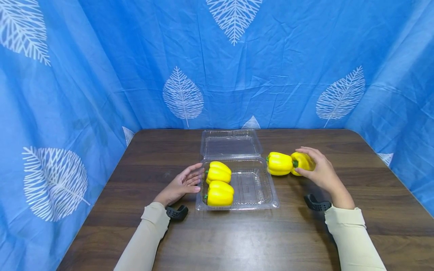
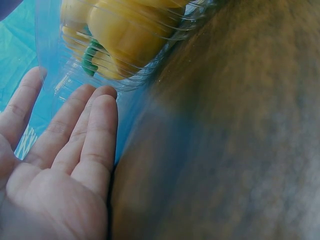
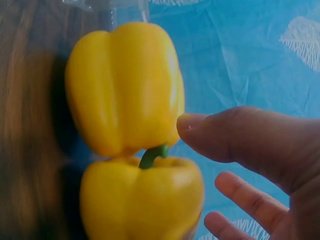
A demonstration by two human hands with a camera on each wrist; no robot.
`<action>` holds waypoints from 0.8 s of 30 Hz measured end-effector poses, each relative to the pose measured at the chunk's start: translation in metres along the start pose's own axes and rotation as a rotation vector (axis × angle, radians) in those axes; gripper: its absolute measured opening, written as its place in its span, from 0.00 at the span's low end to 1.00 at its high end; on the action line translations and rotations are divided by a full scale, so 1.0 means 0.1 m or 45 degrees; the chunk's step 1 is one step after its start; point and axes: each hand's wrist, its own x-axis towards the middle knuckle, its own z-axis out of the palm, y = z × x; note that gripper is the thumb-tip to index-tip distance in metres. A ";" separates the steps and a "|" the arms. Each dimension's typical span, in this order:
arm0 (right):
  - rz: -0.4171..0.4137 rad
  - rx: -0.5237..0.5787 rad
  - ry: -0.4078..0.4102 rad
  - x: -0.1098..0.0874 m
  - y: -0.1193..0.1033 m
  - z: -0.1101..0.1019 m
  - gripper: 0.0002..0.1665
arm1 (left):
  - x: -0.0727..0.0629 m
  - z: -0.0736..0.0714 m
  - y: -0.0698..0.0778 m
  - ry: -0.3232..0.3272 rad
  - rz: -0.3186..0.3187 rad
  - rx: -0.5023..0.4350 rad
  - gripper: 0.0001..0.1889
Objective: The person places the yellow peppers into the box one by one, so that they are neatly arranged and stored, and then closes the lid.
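A clear plastic clamshell box (image 1: pixel 252 184) lies with its lid folded back. Two yellow bell peppers (image 1: pixel 218 172) (image 1: pixel 220 194) lie in its left half, one behind the other. My left hand (image 1: pixel 183 185) is at the box's left side, fingers extended; in the left wrist view its fingertips (image 2: pixel 102 100) are close to the clear wall, contact uncertain. Right of the box, a yellow bell pepper (image 1: pixel 279 164) lies end to end with another yellow bell pepper (image 1: pixel 303 162). My right hand (image 1: pixel 320 169) is spread over this last one, thumb and fingers apart, not visibly gripping it.
The box's clear lid (image 1: pixel 232 144) lies flat toward the back edge of the dark wooden table (image 1: pixel 251 237). A blue curtain (image 1: pixel 223 75) with white leaf prints hangs behind and at both sides. Black wrist bands (image 1: pixel 177 213) are on both wrists.
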 end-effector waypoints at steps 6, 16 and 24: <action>0.050 0.007 -0.036 -0.02 0.15 -0.01 0.41 | 0.00 0.00 0.00 0.003 0.001 -0.001 0.46; 0.097 0.110 -0.119 -0.08 0.40 0.04 0.55 | 0.00 0.02 0.01 0.023 -0.017 -0.002 0.46; 0.123 0.012 -0.002 -0.08 0.41 0.10 0.49 | 0.00 0.01 0.01 0.017 -0.013 -0.001 0.46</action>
